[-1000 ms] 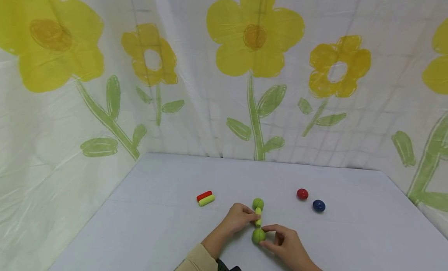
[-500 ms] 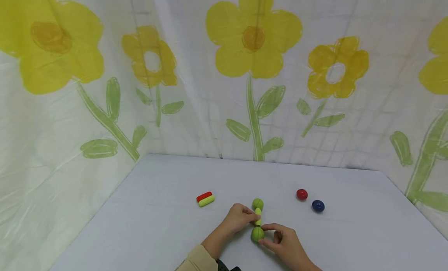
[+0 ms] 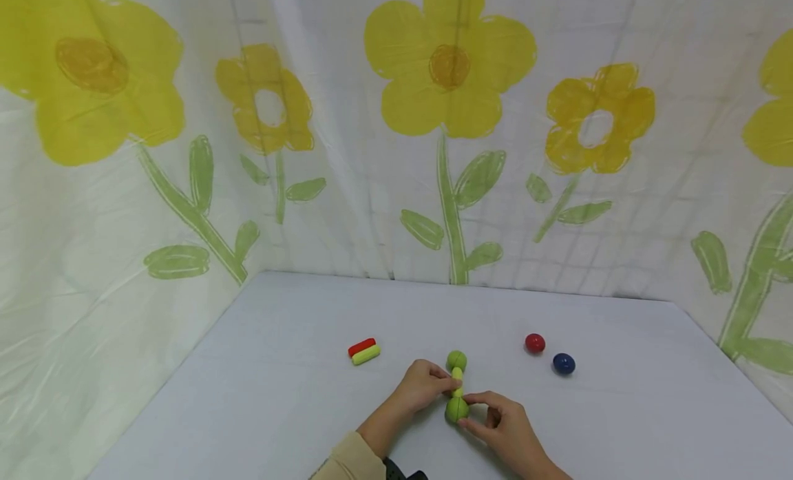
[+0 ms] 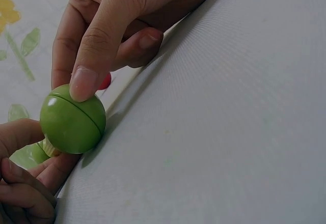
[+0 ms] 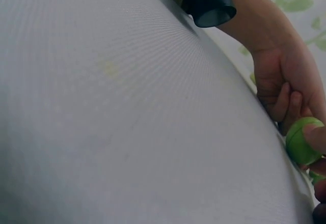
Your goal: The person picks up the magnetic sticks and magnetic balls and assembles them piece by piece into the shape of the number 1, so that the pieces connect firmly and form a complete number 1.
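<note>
In the head view a short yellow rod (image 3: 457, 374) lies in line between two green balls. My left hand (image 3: 421, 385) pinches this rod from the left with thumb and fingertips. From the right, my right hand (image 3: 504, 428) grips the nearer green ball (image 3: 457, 410) between thumb and forefinger; the ball's top meets the rod's near end. A thin seam runs round that ball, plain in the left wrist view (image 4: 74, 124). The farther green ball (image 3: 456, 360) sits at the rod's far end. Fingers partly hide the rod.
A red rod (image 3: 361, 346) and a yellow rod (image 3: 366, 355) lie side by side left of the hands. To the right are a red ball (image 3: 535, 343) and a dark blue ball (image 3: 564, 363). A flower-printed curtain (image 3: 347, 211) hangs behind the white table (image 3: 279, 328).
My right hand has pushed the nearer green ball slightly away from me, and the gap between it and the yellow rod has closed. My left hand stays in place.
</note>
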Tool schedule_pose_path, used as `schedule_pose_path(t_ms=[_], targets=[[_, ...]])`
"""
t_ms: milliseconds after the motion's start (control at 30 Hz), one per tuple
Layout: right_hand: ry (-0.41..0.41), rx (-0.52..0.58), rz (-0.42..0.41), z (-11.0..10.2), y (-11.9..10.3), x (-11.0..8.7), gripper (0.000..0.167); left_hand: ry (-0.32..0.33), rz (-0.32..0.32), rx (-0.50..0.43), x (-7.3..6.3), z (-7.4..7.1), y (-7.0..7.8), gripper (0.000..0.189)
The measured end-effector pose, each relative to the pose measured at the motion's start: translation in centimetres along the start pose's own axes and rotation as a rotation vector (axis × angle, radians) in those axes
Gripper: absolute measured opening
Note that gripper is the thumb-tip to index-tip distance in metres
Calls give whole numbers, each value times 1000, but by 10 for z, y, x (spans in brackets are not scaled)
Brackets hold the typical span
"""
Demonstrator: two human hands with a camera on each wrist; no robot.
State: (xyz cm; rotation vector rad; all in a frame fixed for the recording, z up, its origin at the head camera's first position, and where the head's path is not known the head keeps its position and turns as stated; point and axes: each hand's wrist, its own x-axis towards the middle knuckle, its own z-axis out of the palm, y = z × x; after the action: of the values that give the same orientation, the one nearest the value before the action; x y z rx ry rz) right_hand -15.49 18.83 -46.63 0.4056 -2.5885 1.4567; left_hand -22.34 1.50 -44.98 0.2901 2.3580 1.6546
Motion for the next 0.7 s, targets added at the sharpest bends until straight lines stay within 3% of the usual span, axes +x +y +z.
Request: schedule_pose_path(t_ms=[300,533,700], targets=[[12,9,-52,0,3,-1,31,7,-8,7,1,1,0,18],[-17,16,16,-1,2,0,33,6,-10,6,1,1,-1,18],[-16,26,9,-1,3,0,32,4,-14,8,1,2,-2,18]])
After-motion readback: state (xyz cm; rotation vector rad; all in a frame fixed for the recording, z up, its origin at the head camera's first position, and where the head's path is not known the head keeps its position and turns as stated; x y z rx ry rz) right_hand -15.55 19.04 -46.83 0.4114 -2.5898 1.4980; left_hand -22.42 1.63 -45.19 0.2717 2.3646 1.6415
